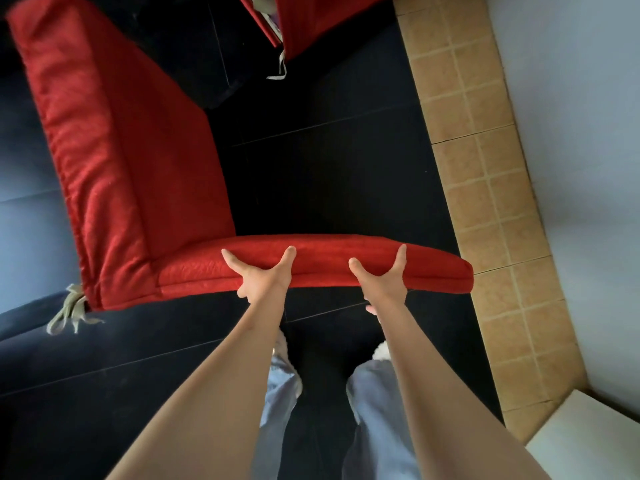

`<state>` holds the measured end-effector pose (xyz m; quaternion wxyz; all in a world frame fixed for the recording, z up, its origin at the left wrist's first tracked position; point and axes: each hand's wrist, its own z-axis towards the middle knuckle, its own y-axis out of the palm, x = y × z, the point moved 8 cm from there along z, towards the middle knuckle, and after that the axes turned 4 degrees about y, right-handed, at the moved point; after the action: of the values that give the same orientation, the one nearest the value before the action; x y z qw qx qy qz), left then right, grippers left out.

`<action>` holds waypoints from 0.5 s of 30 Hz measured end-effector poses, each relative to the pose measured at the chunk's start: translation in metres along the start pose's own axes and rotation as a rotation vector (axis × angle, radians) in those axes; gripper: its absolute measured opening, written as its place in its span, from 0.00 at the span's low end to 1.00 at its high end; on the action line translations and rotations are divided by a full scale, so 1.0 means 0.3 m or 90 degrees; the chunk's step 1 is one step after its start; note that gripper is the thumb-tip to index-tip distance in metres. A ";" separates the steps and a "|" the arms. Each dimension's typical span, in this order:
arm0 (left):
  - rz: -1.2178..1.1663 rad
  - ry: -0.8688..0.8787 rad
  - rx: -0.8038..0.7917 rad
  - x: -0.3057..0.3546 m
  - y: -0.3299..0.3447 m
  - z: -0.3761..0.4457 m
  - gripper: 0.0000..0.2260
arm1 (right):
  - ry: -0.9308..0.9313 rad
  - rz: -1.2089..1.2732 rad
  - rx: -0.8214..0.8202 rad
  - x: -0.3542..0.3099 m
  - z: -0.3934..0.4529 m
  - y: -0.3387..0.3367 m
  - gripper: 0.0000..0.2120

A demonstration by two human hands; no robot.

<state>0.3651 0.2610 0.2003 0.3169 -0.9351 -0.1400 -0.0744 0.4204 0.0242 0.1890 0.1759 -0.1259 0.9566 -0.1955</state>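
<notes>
A long red cushion [114, 161], folded at a seam, hangs in the air over a dark tiled floor. Its near section [318, 261] runs left to right in front of me. My left hand [263, 275] grips that section's near edge, thumb and a finger spread on top and the other fingers hidden underneath. My right hand [384, 278] grips the same edge a little further right in the same way. The far section slopes away up and to the left. Pale fabric ties [69, 311] dangle from the fold's left corner.
A second red cushion [322, 19] with a white tie lies at the top, on dark furniture. A band of tan wall tiles [485, 168] and a pale wall run down the right. A white block [595, 441] sits at the lower right. My legs in light trousers stand below.
</notes>
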 end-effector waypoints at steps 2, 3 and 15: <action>-0.001 0.000 -0.010 0.004 0.002 -0.005 0.56 | -0.011 -0.063 -0.032 -0.001 0.008 -0.032 0.50; -0.005 0.001 -0.022 0.007 0.003 -0.006 0.56 | -0.016 -0.099 -0.046 -0.003 0.011 -0.050 0.50; 0.324 0.465 0.040 0.139 0.157 -0.257 0.50 | -0.347 -0.485 0.057 -0.149 0.073 -0.332 0.46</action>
<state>0.4155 0.1869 0.2436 0.3821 -0.8422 0.2131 -0.3150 0.4865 -0.0579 0.2247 0.3419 -0.5070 0.7517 -0.2469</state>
